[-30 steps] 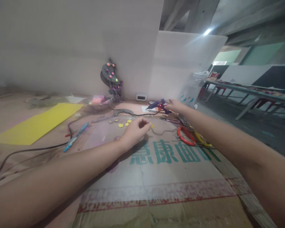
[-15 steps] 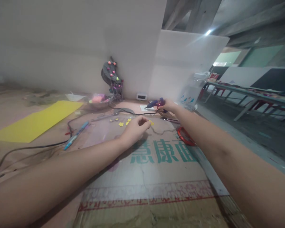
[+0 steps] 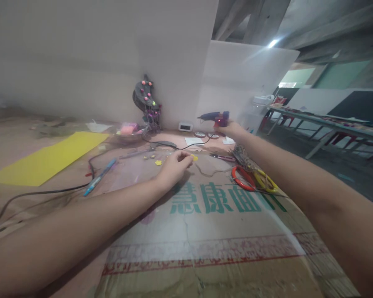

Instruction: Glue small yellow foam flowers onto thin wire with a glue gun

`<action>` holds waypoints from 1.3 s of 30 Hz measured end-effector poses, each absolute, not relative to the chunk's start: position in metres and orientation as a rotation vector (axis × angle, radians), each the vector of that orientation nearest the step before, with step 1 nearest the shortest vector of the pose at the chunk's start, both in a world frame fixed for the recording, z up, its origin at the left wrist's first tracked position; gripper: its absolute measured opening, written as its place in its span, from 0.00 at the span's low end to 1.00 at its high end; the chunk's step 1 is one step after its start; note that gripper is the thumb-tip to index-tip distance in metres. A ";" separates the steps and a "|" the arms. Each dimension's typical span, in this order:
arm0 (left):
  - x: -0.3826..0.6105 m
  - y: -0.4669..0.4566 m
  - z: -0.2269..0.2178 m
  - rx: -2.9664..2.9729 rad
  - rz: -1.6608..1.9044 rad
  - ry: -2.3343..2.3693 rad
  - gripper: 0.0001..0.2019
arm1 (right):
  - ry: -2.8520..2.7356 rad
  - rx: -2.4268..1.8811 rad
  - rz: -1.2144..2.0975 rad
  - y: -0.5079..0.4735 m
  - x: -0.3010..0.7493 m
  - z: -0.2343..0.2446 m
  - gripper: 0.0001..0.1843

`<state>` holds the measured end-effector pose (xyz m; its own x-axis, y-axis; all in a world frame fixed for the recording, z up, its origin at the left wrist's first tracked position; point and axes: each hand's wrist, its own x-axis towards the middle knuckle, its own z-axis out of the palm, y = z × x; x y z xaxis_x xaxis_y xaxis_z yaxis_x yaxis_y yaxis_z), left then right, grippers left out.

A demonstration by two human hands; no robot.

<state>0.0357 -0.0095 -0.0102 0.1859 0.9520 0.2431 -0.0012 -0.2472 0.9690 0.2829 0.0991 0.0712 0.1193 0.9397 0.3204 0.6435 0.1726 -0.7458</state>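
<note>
My left hand [image 3: 176, 167] pinches a small yellow paper flower [image 3: 194, 157] just above the printed cardboard [image 3: 186, 227]. Raised over the back right of the table, my right hand [image 3: 231, 129] grips a dark blue glue gun [image 3: 214, 117] with a lit red spot; its nozzle points left. Another yellow flower [image 3: 158, 162] lies on the board, left of my left hand. A thin piece of twine [image 3: 213, 171] trails over the board to the right of the held flower.
Scissors with red and yellow handles [image 3: 243, 178] lie by a twine bundle [image 3: 244, 158] at the right. Yellow paper [image 3: 52, 159] and a blue pen [image 3: 100, 177] lie left. Behind stand a crescent-shaped ornament [image 3: 145, 97] and a small white clock [image 3: 185, 126]. A black cord [image 3: 186, 147] crosses the back.
My right hand has lifted the glue gun up and to the right, off the white paper. My left hand, still holding the flower, has shifted slightly left. More of the scissors and twine shows.
</note>
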 end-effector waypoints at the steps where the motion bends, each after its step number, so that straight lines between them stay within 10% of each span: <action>1: 0.036 -0.009 -0.010 1.474 1.245 0.958 0.08 | -1.597 -1.532 0.452 0.092 0.280 0.076 0.07; 39: 0.036 -0.012 -0.007 1.440 1.231 0.960 0.06 | -1.867 -1.375 0.375 -0.071 0.269 0.014 0.14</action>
<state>0.0359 -0.0116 -0.0070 0.1759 0.9607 0.2149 -0.0261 -0.2137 0.9765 0.2686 -0.0706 0.0143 -0.1184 0.9056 0.4072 0.6783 0.3733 -0.6329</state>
